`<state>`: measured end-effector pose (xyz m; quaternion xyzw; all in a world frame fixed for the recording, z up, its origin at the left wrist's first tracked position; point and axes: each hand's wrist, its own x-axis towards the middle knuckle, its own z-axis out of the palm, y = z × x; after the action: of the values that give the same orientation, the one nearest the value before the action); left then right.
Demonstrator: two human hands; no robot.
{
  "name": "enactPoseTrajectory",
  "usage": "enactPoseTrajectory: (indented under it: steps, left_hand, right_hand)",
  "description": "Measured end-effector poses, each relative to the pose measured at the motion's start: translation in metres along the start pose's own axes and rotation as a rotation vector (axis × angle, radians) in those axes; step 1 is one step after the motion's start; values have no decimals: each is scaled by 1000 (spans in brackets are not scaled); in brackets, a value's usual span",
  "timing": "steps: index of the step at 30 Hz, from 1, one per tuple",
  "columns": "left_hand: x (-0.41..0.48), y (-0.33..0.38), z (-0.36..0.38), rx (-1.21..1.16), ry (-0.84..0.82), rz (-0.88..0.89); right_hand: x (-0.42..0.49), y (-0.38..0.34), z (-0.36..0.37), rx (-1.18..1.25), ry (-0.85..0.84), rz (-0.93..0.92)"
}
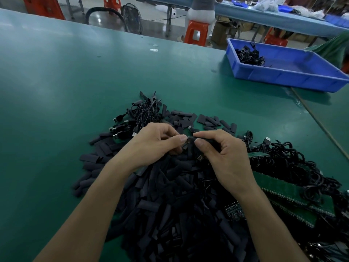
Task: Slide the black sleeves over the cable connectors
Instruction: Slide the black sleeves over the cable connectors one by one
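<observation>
Green bench, left to right: loose USB cables; left hand pinching a cable connector; right hand pinching a black sleeve at the connector's tip, above the sleeve pile; green circuit boards; blue bin holding cables.

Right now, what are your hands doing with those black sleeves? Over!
Left hand pinches a cable connector, right hand pinches a black sleeve, tips meeting. Sleeve not yet on. Nothing between them; loose sleeve pile below.
</observation>
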<state>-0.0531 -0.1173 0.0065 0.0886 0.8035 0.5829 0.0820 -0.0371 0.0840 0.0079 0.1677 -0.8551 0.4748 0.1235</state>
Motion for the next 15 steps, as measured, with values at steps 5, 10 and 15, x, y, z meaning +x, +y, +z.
enactPoseTrajectory:
  steps: [5, 10, 15]
  left_hand:
    - [-3, 4, -2, 2, 0, -9]
    - [-1, 3, -1, -9, -16, -10]
    - [0, -1, -1, -10, -68, -4]
  right_hand:
    - [-2, -1, 4, 3, 52, -7]
    - [0, -1, 3, -23, -14, -34]
    - [2, -1, 1, -105, 11, -115]
